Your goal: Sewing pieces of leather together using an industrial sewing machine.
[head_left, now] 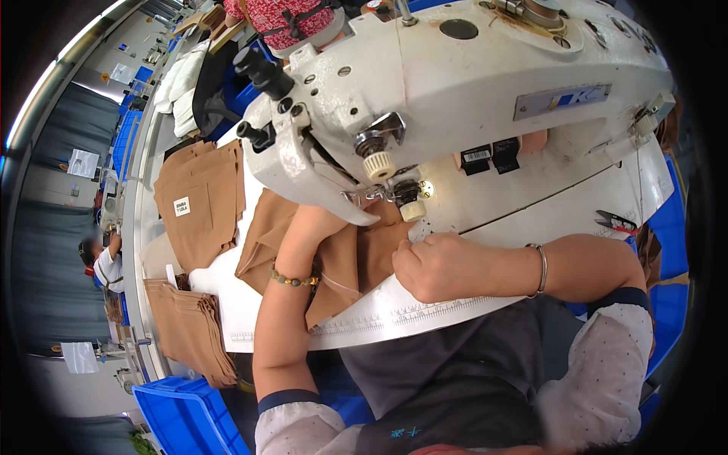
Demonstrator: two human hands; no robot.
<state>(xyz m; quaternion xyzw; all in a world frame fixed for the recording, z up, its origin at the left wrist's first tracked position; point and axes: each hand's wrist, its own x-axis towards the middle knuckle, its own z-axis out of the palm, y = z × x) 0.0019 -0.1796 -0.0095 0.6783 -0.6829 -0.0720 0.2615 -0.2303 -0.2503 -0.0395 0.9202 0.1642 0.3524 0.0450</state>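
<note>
A brown fabric piece (337,265) lies folded under the head of a white sewing machine (470,68). My left hand (324,221) rests on this fabric beside the needle area; the machine head hides its fingers. To the right of the presser foot (390,193), my right hand (434,267) is closed at the fabric's right edge. Its fingers are curled in, and what they pinch is hidden. A beaded bracelet (296,280) circles my left wrist, a metal bangle (538,271) my right.
Stacked brown panels (193,205) lie at the left, with a second brown stack (186,326) nearer me. Thread snips (616,222) lie on the right of the white table (425,311). A blue crate (193,413) stands lower left. Another person (296,23) is beyond the machine.
</note>
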